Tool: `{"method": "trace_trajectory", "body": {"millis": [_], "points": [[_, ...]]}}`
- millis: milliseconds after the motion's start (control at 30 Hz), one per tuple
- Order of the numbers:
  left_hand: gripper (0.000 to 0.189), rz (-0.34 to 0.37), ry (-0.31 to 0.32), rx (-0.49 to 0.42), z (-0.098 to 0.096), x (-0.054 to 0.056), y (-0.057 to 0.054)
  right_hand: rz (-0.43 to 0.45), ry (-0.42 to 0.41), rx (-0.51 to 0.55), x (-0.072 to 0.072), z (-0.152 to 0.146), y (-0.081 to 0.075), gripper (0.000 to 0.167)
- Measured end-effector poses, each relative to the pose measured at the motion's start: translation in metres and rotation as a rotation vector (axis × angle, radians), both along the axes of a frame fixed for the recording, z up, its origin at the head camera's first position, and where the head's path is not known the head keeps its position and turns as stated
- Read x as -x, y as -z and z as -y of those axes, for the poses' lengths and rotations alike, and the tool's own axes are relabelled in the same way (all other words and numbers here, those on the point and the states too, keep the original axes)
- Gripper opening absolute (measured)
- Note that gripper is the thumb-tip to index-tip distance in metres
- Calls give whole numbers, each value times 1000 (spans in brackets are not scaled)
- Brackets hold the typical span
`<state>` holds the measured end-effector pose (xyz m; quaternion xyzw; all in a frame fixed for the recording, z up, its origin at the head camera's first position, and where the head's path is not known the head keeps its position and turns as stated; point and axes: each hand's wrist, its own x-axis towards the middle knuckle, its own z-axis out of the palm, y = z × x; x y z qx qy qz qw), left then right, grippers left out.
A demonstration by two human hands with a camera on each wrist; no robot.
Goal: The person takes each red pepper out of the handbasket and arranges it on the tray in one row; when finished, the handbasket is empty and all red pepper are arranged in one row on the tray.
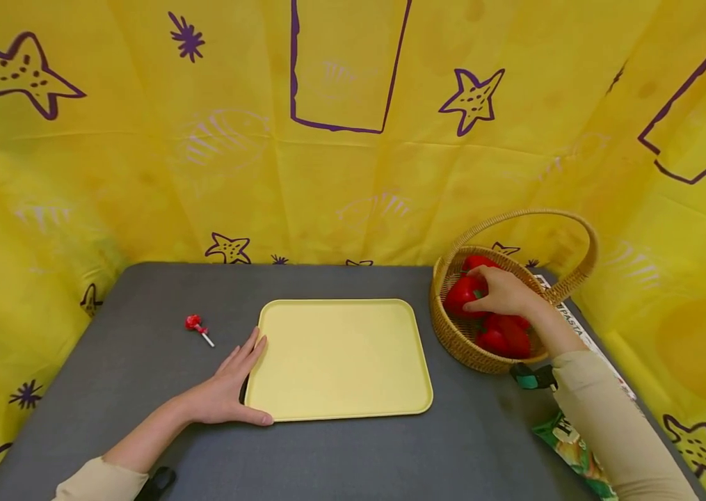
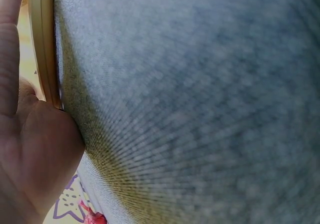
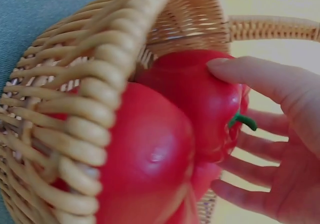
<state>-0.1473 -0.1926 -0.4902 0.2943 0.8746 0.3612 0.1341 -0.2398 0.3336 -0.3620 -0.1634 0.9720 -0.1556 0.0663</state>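
Observation:
My left hand [image 1: 227, 390] lies along the left side of a pale yellow tray [image 1: 340, 358]. Its fingers stretch along the edge, and the thumb touches the near left corner. In the left wrist view, the tray's rim [image 2: 42, 49] stands close to the hand. My right hand [image 1: 506, 292] reaches into a wicker basket [image 1: 462, 348] and grips a red bell pepper [image 3: 190, 84] with a green stem. The thumb presses one side; the other fingers curl about the stem end. More red, pepper-like pieces [image 3: 150, 154] lie against it inside the basket.
A red lollipop [image 1: 197, 327] with a white stick lies left of the tray. The basket's tall handle [image 1: 528, 212] arches over its opening. Beside the right forearm are a green package [image 1: 568, 442] and a white one marked PASTA [image 1: 578, 330]. Yellow patterned cloth [image 1: 353, 195] encloses the grey table.

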Motion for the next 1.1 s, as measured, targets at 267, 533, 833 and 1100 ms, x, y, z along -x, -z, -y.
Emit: {"method": "trace_trajectory", "body": {"millis": [267,533,833,1100], "points": [[128,27,-29,12,0,-1,-1,16,-103,13,0,1,0,62],[126,4,-21,-2,-2,-2,-3,73,-114,-4,-2,0,2,77],[126,-9,-17,-7,0,-2,-3,119,-98,-15,-5,-4,2,84],[127,8,-9,-10,0,-1,-1,69,-99,11,-8,-7,6,71]]}}
